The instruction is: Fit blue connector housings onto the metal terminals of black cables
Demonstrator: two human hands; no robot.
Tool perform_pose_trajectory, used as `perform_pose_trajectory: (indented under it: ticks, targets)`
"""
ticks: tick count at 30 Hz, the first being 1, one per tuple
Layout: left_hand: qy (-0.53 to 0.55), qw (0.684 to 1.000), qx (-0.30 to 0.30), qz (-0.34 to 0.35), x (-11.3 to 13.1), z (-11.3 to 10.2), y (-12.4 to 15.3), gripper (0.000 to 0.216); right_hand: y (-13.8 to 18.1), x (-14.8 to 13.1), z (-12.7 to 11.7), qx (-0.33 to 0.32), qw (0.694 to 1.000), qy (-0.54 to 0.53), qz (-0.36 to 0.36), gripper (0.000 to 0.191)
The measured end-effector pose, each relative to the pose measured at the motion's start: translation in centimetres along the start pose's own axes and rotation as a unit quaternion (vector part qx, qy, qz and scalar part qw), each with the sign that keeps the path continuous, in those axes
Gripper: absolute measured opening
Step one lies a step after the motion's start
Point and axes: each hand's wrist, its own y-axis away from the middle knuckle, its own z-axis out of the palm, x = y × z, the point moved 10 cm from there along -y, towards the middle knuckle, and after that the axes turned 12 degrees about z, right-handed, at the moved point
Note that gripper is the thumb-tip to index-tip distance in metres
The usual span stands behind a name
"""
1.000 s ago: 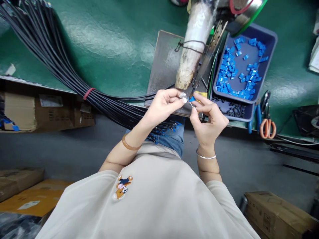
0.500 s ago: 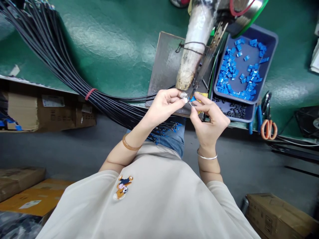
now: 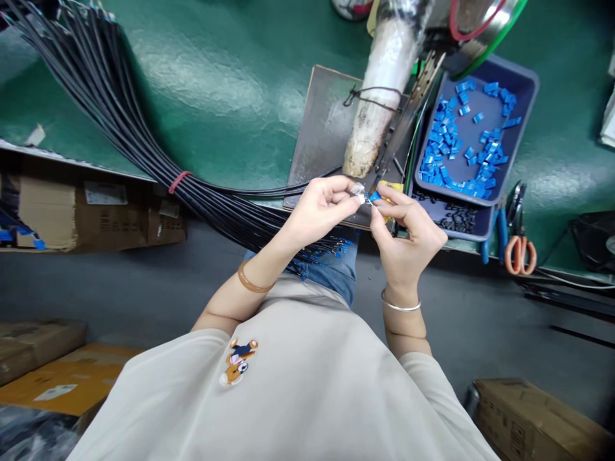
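My left hand (image 3: 323, 208) is closed in a pinch on the end of a black cable (image 3: 295, 189), with white wrapping on its fingertips. Opposite it, my right hand (image 3: 408, 234) pinches a small blue connector (image 3: 373, 196), partly covered by the fingers. A thin pale wire shows between the two hands. The tip of a soldering iron (image 3: 388, 150) comes down from above right at the connector. Just beside the iron, a white wrapped tube (image 3: 377, 96) ends over a dark board (image 3: 319, 109). A large bundle of black cables (image 3: 211, 208) passes beneath my left forearm.
Right of the iron stands a grey bin (image 3: 521, 115) with blue connectors, above a second bin (image 3: 483, 224) of small black parts. Orange-handled scissors (image 3: 520, 255) and blue-handled pliers (image 3: 502, 234) hang at the table edge. A wire spool (image 3: 480, 38) is above. Cardboard boxes (image 3: 125, 218) sit left.
Both hands stay together at the iron tip, with only slight finger shifts. The whole view has moved a little, so the table things appear slightly lower and further right.
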Motion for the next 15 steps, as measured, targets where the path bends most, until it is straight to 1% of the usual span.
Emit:
perform_pose_trajectory:
  ticks: [5, 8, 11, 15]
  targets:
    - [0.012, 1.000, 0.002, -0.017, -0.33, -0.12, 0.02, 0.017, 0.13, 0.09, -0.13, 0.005, 1.000, -0.002, 0.003, 0.006]
    - [0.030, 0.999, -0.005, -0.021, -0.55, 0.12, 0.00, 0.012, 0.27, 0.50, -0.13, 0.005, 1.000, -0.012, 0.013, 0.007]
    - [0.037, 0.999, -0.005, -0.015, -0.57, 0.24, -0.07, 0.008, 0.27, 0.42, -0.11, 0.006, 1.000, -0.011, 0.004, 0.006]
    - [0.020, 1.000, 0.000, -0.013, -0.50, 0.17, -0.08, 0.010, 0.06, -0.10, -0.12, 0.011, 1.000, 0.007, -0.012, 0.006]
